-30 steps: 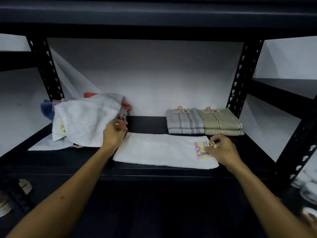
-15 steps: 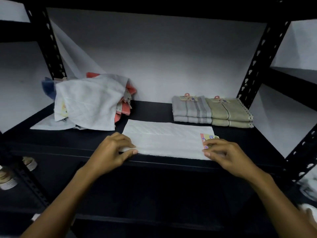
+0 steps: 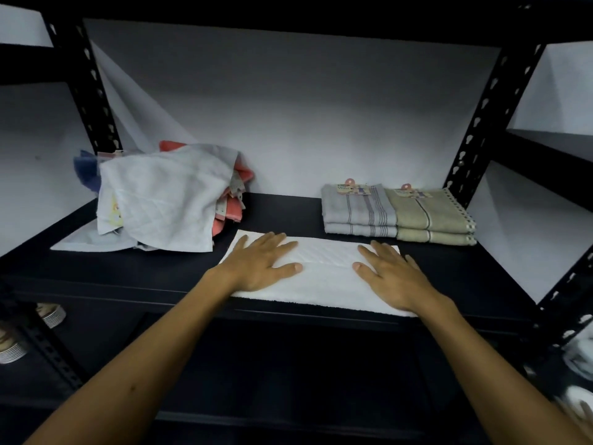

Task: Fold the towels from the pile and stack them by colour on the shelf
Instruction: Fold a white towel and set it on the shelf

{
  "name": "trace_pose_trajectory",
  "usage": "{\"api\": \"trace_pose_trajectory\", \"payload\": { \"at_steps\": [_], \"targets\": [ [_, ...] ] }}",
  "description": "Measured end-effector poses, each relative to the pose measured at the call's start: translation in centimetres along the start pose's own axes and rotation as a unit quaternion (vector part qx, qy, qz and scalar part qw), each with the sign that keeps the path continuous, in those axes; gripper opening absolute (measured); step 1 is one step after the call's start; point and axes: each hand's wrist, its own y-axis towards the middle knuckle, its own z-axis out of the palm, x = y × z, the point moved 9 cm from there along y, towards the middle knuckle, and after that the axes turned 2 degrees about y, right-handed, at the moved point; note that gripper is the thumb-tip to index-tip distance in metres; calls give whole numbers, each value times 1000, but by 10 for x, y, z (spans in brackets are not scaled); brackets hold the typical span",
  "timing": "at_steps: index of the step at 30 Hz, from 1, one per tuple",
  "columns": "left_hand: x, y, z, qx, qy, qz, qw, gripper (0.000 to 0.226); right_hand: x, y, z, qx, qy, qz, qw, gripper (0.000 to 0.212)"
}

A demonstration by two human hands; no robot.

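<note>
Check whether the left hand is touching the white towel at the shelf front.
Touching. The head view shows the left hand pressed flat, fingers spread, on the white towel.

White towel (image 3: 324,277) flat at shelf (image 3: 288,207) front

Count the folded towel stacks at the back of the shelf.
2: a grey stack and an olive stack side by side, touching, at the back right; more could be hidden behind the pile.

Both ends of the white towel (image 3: 324,277) are covered by flat hands: left hand (image 3: 260,264), right hand (image 3: 393,277). In the pile (image 3: 160,200) at ten o'clock, a pale cloth hides most of the red and blue towels. Blurred white objects (image 3: 577,403) sit at four o'clock, cut off by the edge.
</note>
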Motion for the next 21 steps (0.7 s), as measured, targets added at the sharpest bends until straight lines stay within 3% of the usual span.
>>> {"api": "trace_pose_trajectory", "payload": {
  "at_steps": [5,6,8,10,11,16,19,21],
  "targets": [
    [14,-6,-8,-20,23,-40,999,71,4,-3,-3,-9,-12,14,1000,61],
    [16,-9,-15,-61,39,-55,996,65,4,-4,-5,-18,-26,26,999,59],
    [9,-27,-40,-220,79,-76,969,45,9,-5,-12,-39,-80,45,995,57],
    [-3,-66,-58,-378,13,-99,921,22,21,-3,-23,-72,-104,35,991,51],
    [-9,-85,-56,-405,-47,-111,907,14,28,2,-28,-92,-82,13,992,46],
    [-47,-105,13,-252,-340,-121,898,12,67,26,-40,-96,108,-108,984,32],
    [-55,-93,36,-204,-485,-119,842,27,76,47,-31,-26,122,-95,988,39],
    [-55,-89,36,-206,-527,-128,815,27,77,58,-27,7,108,-73,991,45]
  ]
}}
